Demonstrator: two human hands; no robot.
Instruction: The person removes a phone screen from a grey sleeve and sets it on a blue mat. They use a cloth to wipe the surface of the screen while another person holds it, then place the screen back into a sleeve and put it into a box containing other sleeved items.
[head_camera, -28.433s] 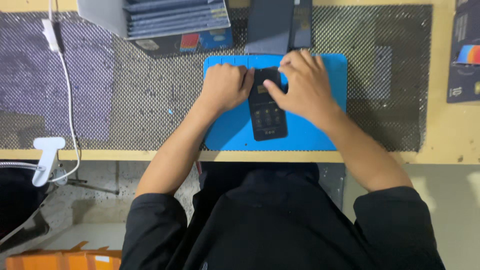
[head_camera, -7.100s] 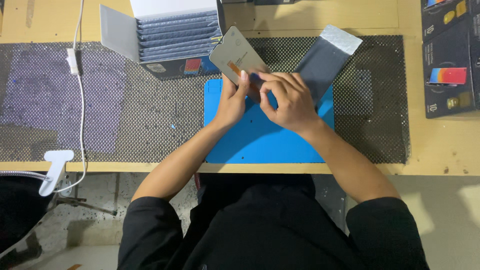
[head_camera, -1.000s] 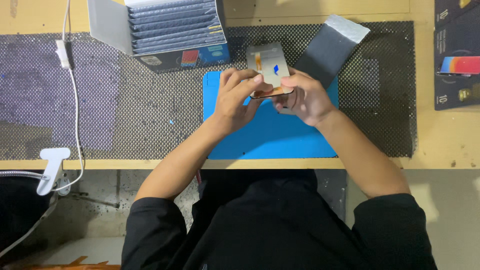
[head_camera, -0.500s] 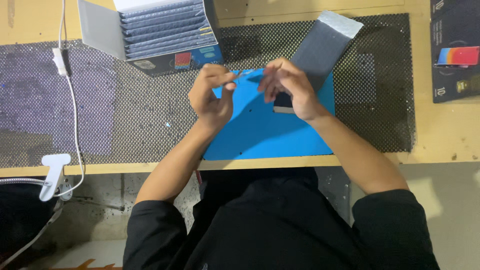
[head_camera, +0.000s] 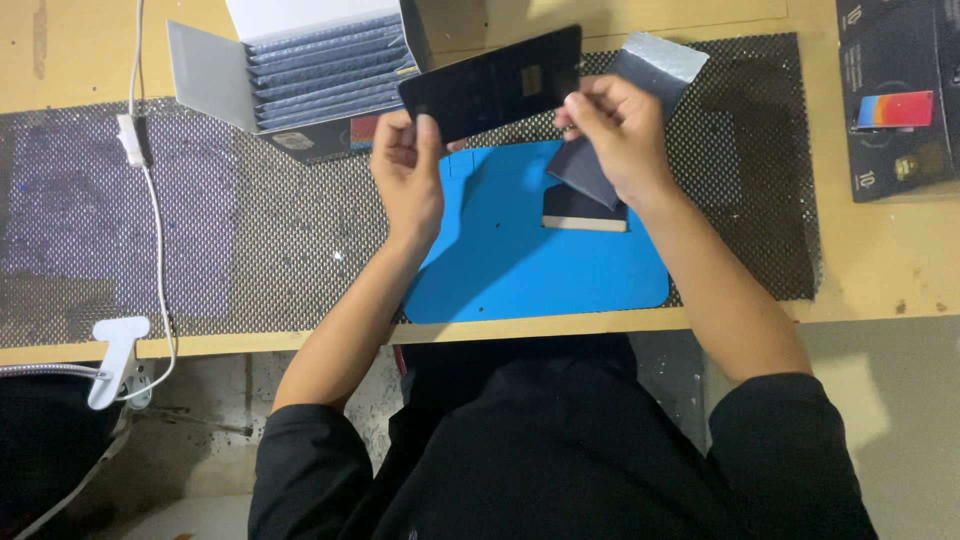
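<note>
Both my hands hold up a thin black rectangular sheet (head_camera: 492, 82) above the blue mat (head_camera: 520, 270). My left hand (head_camera: 408, 175) pinches its lower left corner, and my right hand (head_camera: 615, 125) grips its right edge with the fingertips. Below my right hand a dark phone (head_camera: 582, 208) lies on the mat, partly hidden by that hand. A grey sleeve-like pouch (head_camera: 655, 65) lies behind my right hand on the black mesh pad (head_camera: 250, 230).
An open grey box (head_camera: 300, 65) with several dark sheets stacked upright stands at the back left. A dark printed carton (head_camera: 895, 100) sits at the far right. A white cable (head_camera: 150, 200) and a white clamp (head_camera: 115, 355) are at the left table edge.
The hands, apart half a second ago with a thin strip in the left, now hold one black sheet raised between them. The phone stays on the blue mat.
</note>
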